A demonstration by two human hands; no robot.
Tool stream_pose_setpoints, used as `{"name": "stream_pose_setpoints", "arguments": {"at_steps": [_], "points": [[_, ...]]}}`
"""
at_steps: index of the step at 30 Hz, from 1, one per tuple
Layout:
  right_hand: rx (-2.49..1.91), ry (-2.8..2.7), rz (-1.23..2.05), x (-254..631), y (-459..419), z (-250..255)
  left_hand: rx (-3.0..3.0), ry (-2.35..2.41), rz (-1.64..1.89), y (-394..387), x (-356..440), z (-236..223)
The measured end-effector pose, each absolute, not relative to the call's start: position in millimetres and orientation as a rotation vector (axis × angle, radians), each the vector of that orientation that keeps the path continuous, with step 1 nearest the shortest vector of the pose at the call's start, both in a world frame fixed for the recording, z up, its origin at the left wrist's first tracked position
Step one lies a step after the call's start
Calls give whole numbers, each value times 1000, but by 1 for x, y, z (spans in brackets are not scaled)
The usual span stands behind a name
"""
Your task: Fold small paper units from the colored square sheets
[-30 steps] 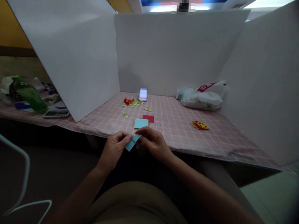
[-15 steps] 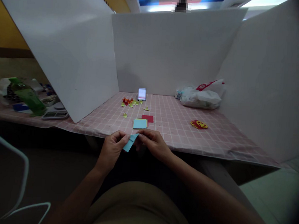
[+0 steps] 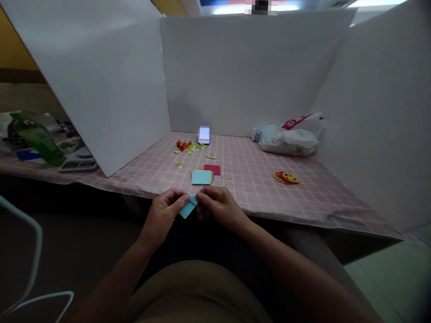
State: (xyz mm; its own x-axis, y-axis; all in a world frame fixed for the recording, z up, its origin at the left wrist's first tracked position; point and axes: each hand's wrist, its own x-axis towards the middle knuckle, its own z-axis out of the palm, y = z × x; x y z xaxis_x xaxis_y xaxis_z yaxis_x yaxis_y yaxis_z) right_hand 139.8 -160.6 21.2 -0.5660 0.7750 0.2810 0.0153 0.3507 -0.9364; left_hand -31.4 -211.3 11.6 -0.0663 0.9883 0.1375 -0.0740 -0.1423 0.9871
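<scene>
A small folded piece of light blue paper (image 3: 187, 210) is held between my two hands, just in front of the table's near edge. My left hand (image 3: 167, 207) pinches its left side, thumb on top. At its upper right corner, the thumb and forefinger of my right hand (image 3: 218, 203) are closed on the paper. A crease or fold line crosses the paper between my thumbs. Just beyond my hands lies a stack of square paper (image 3: 201, 177) with a light blue sheet on top. A red paper square (image 3: 212, 170) lies partly behind that stack.
Small folded yellow-green papers (image 3: 179, 165) and red-orange ones (image 3: 183, 145) lie farther back, near a lit phone (image 3: 204, 135). Yellow and red cut-outs (image 3: 286, 178) and a white plastic bag (image 3: 289, 140) are at right. White panels (image 3: 252, 76) enclose the table. A green bottle (image 3: 39, 140) and a scale (image 3: 78, 165) stand left.
My right thumb and fingers have shifted slightly left along the paper's upper corner, and the paper's visible outline looks smaller on that side. My left hand keeps its pinch. The view has shifted slightly.
</scene>
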Motion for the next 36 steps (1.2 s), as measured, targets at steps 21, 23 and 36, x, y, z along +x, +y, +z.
{"name": "stream_pose_setpoints", "arguments": {"at_steps": [21,23,36], "points": [[-617,-1726,1493,141,-157,20,1141,1082,1570,-210,-29,6],[-624,-1769,1427,141,-157,20,1168,1077,1523,-210,-30,8],[-691,-2005,836,137,-164,19,1254,1208,1409,-209,-33,11]]}}
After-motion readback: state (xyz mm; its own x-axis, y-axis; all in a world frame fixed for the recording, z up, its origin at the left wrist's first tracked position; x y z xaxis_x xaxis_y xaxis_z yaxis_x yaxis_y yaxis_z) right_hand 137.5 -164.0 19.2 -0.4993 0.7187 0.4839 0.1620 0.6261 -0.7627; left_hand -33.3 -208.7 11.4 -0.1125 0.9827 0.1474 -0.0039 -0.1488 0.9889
